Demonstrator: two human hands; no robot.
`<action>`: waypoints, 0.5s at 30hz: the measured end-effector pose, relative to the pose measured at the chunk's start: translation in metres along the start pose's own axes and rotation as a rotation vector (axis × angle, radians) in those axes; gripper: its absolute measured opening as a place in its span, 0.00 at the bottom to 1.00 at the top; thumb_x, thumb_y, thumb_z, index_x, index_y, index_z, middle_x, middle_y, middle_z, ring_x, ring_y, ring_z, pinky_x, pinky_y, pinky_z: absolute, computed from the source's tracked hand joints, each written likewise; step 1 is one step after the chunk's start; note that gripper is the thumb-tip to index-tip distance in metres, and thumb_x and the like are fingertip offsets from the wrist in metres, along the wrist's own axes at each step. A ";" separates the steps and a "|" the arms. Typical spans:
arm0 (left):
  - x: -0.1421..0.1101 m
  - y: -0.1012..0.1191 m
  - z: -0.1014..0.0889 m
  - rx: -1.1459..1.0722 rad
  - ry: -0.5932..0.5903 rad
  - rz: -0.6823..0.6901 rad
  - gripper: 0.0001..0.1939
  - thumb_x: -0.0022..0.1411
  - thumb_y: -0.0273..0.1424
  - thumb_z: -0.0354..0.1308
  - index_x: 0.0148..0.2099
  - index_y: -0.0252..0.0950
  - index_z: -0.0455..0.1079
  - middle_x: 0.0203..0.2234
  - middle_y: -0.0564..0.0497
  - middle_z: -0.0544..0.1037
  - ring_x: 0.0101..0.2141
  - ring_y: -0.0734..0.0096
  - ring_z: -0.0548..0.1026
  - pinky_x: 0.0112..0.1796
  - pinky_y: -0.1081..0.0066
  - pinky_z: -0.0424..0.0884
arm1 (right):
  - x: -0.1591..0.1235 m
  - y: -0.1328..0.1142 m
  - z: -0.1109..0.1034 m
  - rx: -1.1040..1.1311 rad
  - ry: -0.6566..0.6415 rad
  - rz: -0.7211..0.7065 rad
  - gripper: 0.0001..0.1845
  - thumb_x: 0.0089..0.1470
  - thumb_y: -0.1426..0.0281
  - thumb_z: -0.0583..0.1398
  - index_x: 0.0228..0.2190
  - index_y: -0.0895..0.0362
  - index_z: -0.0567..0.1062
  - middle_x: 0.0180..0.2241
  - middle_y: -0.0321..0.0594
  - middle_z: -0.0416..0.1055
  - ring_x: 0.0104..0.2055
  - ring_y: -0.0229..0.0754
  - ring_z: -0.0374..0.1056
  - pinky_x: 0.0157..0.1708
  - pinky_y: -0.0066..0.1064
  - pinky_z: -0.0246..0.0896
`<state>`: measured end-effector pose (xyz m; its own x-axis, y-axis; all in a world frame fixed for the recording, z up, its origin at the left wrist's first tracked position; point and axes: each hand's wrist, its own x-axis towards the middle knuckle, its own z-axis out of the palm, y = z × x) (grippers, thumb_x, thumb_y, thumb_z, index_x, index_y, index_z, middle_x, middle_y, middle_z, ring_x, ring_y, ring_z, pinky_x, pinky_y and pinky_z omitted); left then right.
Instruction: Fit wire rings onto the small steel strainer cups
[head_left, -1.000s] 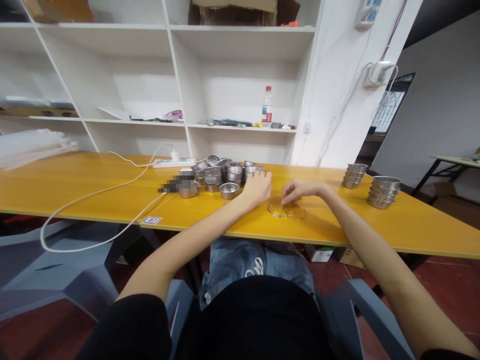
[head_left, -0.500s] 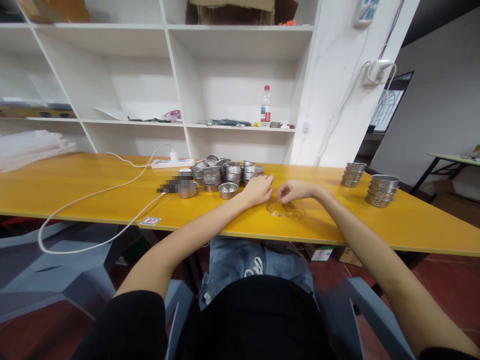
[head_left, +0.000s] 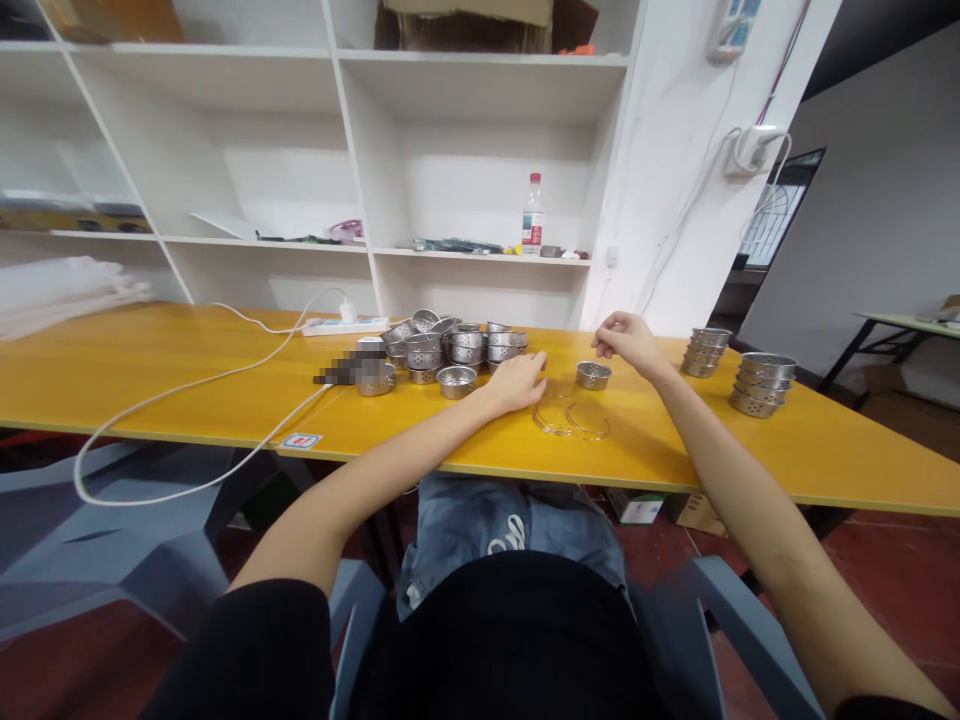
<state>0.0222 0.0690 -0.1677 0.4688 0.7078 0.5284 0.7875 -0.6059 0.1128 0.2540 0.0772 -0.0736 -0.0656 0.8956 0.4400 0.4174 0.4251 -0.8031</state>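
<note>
A small perforated metal cup (head_left: 593, 376) stands upright on the yellow table (head_left: 660, 440). Just above it and to its right hovers my right hand (head_left: 627, 340), its fingers curled together. Whatever may be between those fingertips is too small to make out. My left hand (head_left: 517, 382) is low over the table, fingers bent loosely and somewhat apart, with no object visible in it. In front of both hands lie thin wire rings, a left group (head_left: 551, 428) and a right group (head_left: 589, 432). The left group reaches close to my left fingers.
Several similar cups are piled (head_left: 466, 345) behind my left hand. Two cup stacks rise at the right, a far stack (head_left: 706, 352) and a near stack (head_left: 762, 385). A white cable (head_left: 180, 385) loops over the table's left front edge. White shelves (head_left: 480, 160) stand behind.
My right hand has moved up and to the right, away from the wire rings. The single cup behind it has come into view. My left hand stays nearly in place.
</note>
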 end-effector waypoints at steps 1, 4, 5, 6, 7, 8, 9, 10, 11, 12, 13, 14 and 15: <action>0.000 0.000 0.000 -0.001 0.001 0.000 0.15 0.72 0.34 0.52 0.56 0.34 0.66 0.47 0.40 0.80 0.47 0.53 0.79 0.48 0.58 0.73 | 0.002 0.004 -0.002 -0.052 0.021 -0.001 0.10 0.50 0.82 0.62 0.28 0.58 0.68 0.25 0.44 0.76 0.23 0.37 0.71 0.23 0.25 0.64; 0.000 0.000 0.001 -0.003 0.001 -0.006 0.15 0.72 0.34 0.52 0.57 0.34 0.66 0.47 0.40 0.80 0.46 0.53 0.79 0.48 0.58 0.73 | 0.005 0.017 -0.004 -0.185 -0.019 0.059 0.10 0.50 0.84 0.61 0.28 0.58 0.69 0.23 0.41 0.75 0.21 0.37 0.69 0.22 0.26 0.63; 0.000 -0.001 0.001 -0.005 -0.001 -0.010 0.16 0.71 0.34 0.52 0.57 0.33 0.66 0.47 0.40 0.80 0.47 0.53 0.79 0.48 0.57 0.73 | 0.006 0.021 -0.004 -0.211 -0.050 0.080 0.10 0.50 0.84 0.61 0.28 0.59 0.69 0.22 0.41 0.74 0.22 0.37 0.68 0.22 0.27 0.64; 0.000 -0.001 0.002 -0.011 -0.003 -0.014 0.16 0.71 0.34 0.52 0.57 0.33 0.67 0.47 0.40 0.80 0.47 0.52 0.79 0.48 0.57 0.74 | 0.006 0.024 -0.003 -0.224 -0.080 0.091 0.09 0.51 0.83 0.62 0.28 0.59 0.70 0.23 0.41 0.75 0.22 0.37 0.68 0.22 0.27 0.64; 0.000 -0.002 0.003 -0.020 -0.007 -0.012 0.17 0.71 0.34 0.53 0.58 0.33 0.67 0.48 0.40 0.80 0.47 0.52 0.79 0.49 0.57 0.74 | 0.006 0.026 -0.003 -0.223 -0.106 0.098 0.09 0.51 0.82 0.63 0.28 0.59 0.70 0.23 0.41 0.75 0.22 0.37 0.68 0.23 0.27 0.64; 0.000 -0.003 0.004 -0.032 -0.014 0.000 0.17 0.71 0.33 0.53 0.58 0.32 0.68 0.48 0.40 0.80 0.48 0.52 0.78 0.50 0.57 0.74 | 0.006 0.027 -0.002 -0.213 -0.130 0.102 0.08 0.52 0.81 0.64 0.28 0.59 0.71 0.24 0.41 0.75 0.23 0.37 0.68 0.23 0.27 0.64; 0.001 -0.004 0.005 -0.047 -0.025 0.023 0.16 0.71 0.33 0.53 0.57 0.32 0.69 0.47 0.40 0.80 0.48 0.53 0.78 0.51 0.57 0.73 | 0.006 0.028 -0.001 -0.197 -0.150 0.104 0.08 0.52 0.80 0.65 0.28 0.59 0.71 0.25 0.42 0.76 0.24 0.37 0.68 0.24 0.27 0.63; 0.002 -0.006 0.007 -0.064 -0.041 0.058 0.15 0.70 0.31 0.52 0.55 0.32 0.71 0.47 0.40 0.79 0.49 0.53 0.78 0.53 0.58 0.73 | 0.006 0.028 0.000 -0.182 -0.166 0.107 0.07 0.52 0.79 0.66 0.29 0.59 0.72 0.25 0.42 0.76 0.24 0.37 0.68 0.24 0.26 0.63; 0.003 -0.007 0.008 -0.082 -0.057 0.098 0.14 0.69 0.28 0.52 0.54 0.32 0.73 0.47 0.40 0.79 0.50 0.54 0.77 0.54 0.59 0.73 | 0.006 0.028 0.002 -0.169 -0.182 0.109 0.07 0.52 0.78 0.66 0.29 0.59 0.72 0.26 0.42 0.76 0.24 0.36 0.68 0.24 0.26 0.62; 0.004 -0.009 0.010 -0.101 -0.070 0.138 0.15 0.68 0.25 0.51 0.52 0.32 0.74 0.47 0.40 0.79 0.50 0.55 0.77 0.55 0.60 0.72 | 0.005 0.028 0.003 -0.159 -0.197 0.108 0.07 0.52 0.77 0.66 0.29 0.59 0.72 0.26 0.42 0.76 0.24 0.36 0.67 0.24 0.26 0.62; 0.005 -0.010 0.012 -0.122 -0.079 0.172 0.16 0.65 0.22 0.51 0.50 0.32 0.75 0.46 0.40 0.79 0.49 0.57 0.77 0.55 0.61 0.72 | 0.005 0.027 0.004 -0.148 -0.208 0.103 0.07 0.53 0.77 0.66 0.29 0.59 0.72 0.26 0.41 0.75 0.24 0.35 0.66 0.24 0.26 0.61; 0.005 -0.010 0.013 -0.148 -0.082 0.195 0.18 0.62 0.19 0.50 0.49 0.32 0.76 0.46 0.40 0.79 0.48 0.58 0.77 0.54 0.63 0.73 | 0.005 0.028 0.005 -0.139 -0.216 0.097 0.07 0.52 0.77 0.66 0.29 0.59 0.72 0.26 0.41 0.75 0.23 0.35 0.66 0.24 0.26 0.60; 0.006 -0.011 0.014 -0.179 -0.083 0.208 0.19 0.60 0.17 0.49 0.48 0.32 0.77 0.45 0.41 0.79 0.46 0.59 0.77 0.52 0.64 0.73 | 0.005 0.028 0.006 -0.130 -0.223 0.095 0.07 0.52 0.76 0.66 0.29 0.59 0.72 0.26 0.41 0.75 0.23 0.35 0.65 0.24 0.26 0.60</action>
<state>0.0223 0.0846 -0.1772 0.6498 0.5844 0.4861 0.5912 -0.7905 0.1600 0.2597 0.0941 -0.0966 -0.2121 0.9435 0.2546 0.5434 0.3304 -0.7717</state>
